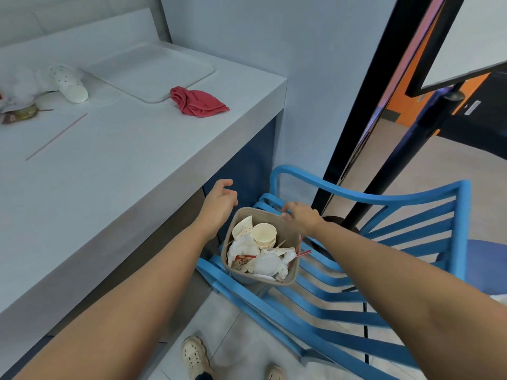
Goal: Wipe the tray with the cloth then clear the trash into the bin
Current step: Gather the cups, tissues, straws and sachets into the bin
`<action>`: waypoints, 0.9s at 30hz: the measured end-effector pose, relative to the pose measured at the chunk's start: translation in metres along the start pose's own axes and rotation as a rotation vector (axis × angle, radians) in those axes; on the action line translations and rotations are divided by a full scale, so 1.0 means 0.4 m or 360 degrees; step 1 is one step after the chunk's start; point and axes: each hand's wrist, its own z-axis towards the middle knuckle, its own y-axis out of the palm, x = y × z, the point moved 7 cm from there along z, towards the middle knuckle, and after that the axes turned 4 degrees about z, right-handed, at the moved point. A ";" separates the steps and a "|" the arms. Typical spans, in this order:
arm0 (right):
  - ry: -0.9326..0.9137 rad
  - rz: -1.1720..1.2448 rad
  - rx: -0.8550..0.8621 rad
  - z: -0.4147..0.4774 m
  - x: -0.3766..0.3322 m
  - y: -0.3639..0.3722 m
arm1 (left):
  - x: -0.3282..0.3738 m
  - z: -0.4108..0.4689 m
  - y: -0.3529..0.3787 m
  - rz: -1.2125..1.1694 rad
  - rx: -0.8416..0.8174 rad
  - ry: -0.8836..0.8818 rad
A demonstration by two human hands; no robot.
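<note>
A small beige bin (291, 272) stands on a blue slatted chair, filled with paper cups, crumpled tissue and wrappers. My right hand (301, 218) grips the bin's far rim. My left hand (219, 200) hovers just left of the bin, fingers curled apart, holding nothing. On the white table lie a white tray (149, 71), bare, and a crumpled red cloth (197, 101) at its near right corner. More trash sits at the table's left: a spotted paper cup (70, 83) on its side, white tissue (20, 83), a wrapper (19, 113) and a thin pink straw (56, 137).
The blue chair (384, 242) lies right of the table, its backrest to the right. A black post (362, 149) and a glass door stand behind it. My shoes (194, 357) are on the tiled floor below. The table edge runs diagonally beside my left arm.
</note>
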 end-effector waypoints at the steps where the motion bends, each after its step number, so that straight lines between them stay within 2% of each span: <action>1: -0.0030 0.0036 -0.0005 0.008 -0.023 -0.023 | 0.012 0.003 -0.010 -0.0001 0.0032 0.0038; 8: -0.0543 0.0069 0.0174 0.032 -0.310 -0.194 | 0.103 0.017 -0.171 -0.0062 0.0461 0.0327; 12: -0.0819 0.0003 0.0261 0.033 -0.515 -0.266 | 0.119 0.029 -0.309 -0.0080 0.0658 0.0367; 20: -0.1018 -0.0036 0.0241 0.088 -0.792 -0.276 | 0.057 0.069 -0.570 0.0085 0.0851 0.0227; 27: -0.1087 -0.0125 0.0158 0.187 -1.006 -0.216 | -0.067 0.110 -0.847 0.0262 0.1029 0.0042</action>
